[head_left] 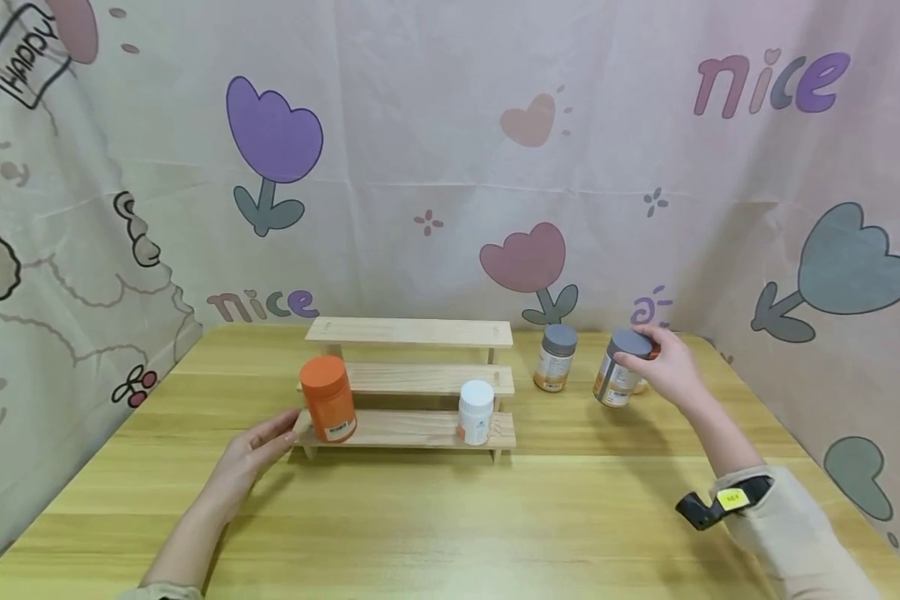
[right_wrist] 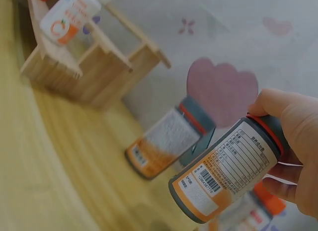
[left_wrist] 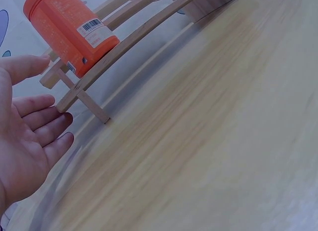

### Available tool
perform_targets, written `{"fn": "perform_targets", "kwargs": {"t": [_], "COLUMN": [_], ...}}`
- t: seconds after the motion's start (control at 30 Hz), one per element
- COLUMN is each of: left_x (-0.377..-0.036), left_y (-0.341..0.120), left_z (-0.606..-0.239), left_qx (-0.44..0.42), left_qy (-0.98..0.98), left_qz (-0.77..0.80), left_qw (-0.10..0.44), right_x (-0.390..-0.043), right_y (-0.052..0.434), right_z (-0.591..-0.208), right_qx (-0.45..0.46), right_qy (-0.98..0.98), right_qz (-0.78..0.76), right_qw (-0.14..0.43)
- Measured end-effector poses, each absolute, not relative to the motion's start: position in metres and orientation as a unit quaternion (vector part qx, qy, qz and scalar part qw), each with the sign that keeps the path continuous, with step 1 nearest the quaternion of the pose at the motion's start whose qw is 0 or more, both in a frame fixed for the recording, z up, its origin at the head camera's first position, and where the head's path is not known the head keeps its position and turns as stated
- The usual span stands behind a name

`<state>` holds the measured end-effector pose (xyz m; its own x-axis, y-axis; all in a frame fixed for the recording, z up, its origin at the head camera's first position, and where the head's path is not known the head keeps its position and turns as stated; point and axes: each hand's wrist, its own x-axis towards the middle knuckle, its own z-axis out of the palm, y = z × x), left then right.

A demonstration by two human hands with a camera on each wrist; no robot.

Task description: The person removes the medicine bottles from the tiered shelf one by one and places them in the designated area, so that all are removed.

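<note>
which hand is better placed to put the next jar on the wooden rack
Right, probably. The right hand already grips the grey-lidded jar by its lid, tilted above the table. The left hand is open beside the orange jar on the rack.

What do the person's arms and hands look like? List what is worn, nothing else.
Both hands are bare: no gloves, no rings to be seen. The right hand comes out of a beige sleeve, with a black wrist device bearing a small yellow label strapped at the cuff. The left hand has a bare forearm; a beige cuff shows at the picture's bottom edge.
</note>
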<state>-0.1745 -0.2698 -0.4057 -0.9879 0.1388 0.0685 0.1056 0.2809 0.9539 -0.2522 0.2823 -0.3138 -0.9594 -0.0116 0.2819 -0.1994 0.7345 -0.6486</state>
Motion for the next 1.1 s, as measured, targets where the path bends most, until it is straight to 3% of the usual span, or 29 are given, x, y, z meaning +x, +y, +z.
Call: {"fn": "perform_targets", "kwargs": {"t": [0.37, 1.1], "left_x": [-0.175, -0.176], "left_y": [-0.269, -0.269], "left_z": [-0.406, -0.407], "left_qx": [0.076, 0.068], "left_qy": [0.799, 0.801], "left_qz": [0.596, 0.594], "left_qw": [0.012, 0.008], "right_x": [-0.254, -0.251], "right_y": [0.291, 0.286], "right_z": [-0.339, -0.350], "right_qx": [0.017, 0.033], "right_qy": [-0.923, -0.926], "right_qz": [0.371, 0.362], "right_qw": [0.103, 0.102]}}
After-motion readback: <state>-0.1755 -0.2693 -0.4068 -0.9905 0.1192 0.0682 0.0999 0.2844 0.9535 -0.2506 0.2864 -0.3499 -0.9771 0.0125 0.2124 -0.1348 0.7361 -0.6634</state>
